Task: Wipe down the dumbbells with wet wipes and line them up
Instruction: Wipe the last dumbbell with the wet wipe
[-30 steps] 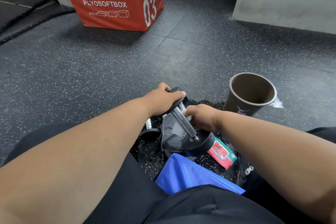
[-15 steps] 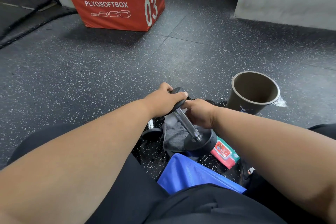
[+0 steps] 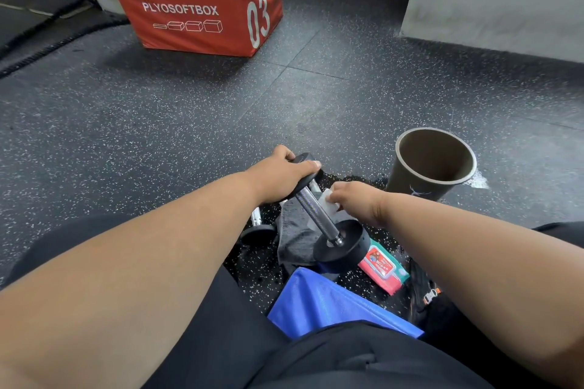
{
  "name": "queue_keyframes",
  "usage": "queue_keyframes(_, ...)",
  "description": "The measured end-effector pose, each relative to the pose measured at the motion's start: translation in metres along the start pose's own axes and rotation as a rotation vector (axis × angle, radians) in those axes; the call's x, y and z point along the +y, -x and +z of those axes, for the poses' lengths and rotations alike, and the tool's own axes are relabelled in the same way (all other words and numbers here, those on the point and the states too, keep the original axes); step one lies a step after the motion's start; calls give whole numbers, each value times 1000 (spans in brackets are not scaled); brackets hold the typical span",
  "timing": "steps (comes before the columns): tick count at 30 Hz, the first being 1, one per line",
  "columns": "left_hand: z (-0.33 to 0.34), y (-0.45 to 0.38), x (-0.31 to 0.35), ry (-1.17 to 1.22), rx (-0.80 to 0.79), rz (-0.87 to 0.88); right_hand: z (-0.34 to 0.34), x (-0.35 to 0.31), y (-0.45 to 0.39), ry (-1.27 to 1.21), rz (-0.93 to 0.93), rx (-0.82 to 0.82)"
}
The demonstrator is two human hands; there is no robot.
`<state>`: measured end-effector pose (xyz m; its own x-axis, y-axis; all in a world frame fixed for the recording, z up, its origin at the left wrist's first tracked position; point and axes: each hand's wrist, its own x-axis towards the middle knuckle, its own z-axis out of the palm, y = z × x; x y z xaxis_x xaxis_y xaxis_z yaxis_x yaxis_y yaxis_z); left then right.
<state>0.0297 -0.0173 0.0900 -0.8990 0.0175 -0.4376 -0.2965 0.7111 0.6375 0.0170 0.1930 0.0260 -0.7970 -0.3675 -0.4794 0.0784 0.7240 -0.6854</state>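
A black dumbbell [image 3: 319, 218] with a steel knurled handle stands tilted on its near disc. My left hand [image 3: 281, 172] grips its upper disc. My right hand [image 3: 354, 200] pinches a white wet wipe [image 3: 328, 204] just right of the handle, touching or nearly touching it. A second dumbbell [image 3: 257, 226] lies on the floor behind, mostly hidden by my left arm and a grey cloth [image 3: 297, 237]. A red pack of wet wipes [image 3: 382, 267] lies on the floor to the right of the near disc.
A brown bin [image 3: 433, 164] stands open at the right. A red plyo box [image 3: 202, 0] sits far left. A blue mat [image 3: 328, 303] lies by my legs, a black strap with a buckle [image 3: 425, 292] beside it. Grey walls stand behind.
My right hand has come off the handle's upper part and moved slightly right, so the white wipe shows. The dumbbell and my left hand have stayed in place.
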Motion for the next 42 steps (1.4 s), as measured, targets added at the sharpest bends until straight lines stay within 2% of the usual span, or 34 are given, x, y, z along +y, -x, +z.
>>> queue_keyframes(3, -1, 3, 1, 13, -1, -3, 2, 5, 3, 136, 2, -81)
queue_keyframes(7, -3, 9, 3, 7, 6, -5, 3, 9, 5, 99, 47, -19)
queue_keyframes(11, -3, 10, 2, 27, 7, -17, 7, 12, 10, 33, 25, -75)
queue_keyframes(17, -4, 10, 1, 83, 27, -33, 6, 17, 11, -67, 33, 25)
queue_keyframes(21, -4, 10, 0, 90, 22, -30, 1, 19, 15, -57, 25, -113)
queue_keyframes(26, -5, 8, -1, 63, 15, -33, -4, 13, 17, -46, 38, -151)
queue_keyframes(34, -3, 3, -1, 66, 13, -20, 5, 23, 10, 159, 8, -81)
queue_keyframes(39, 1, -1, -1, 25, 26, -10, 24, 2, 16, 610, -33, 86)
queue_keyframes(42, 2, -2, -1, 19, 29, 0, 37, -4, 21, 583, -39, 142)
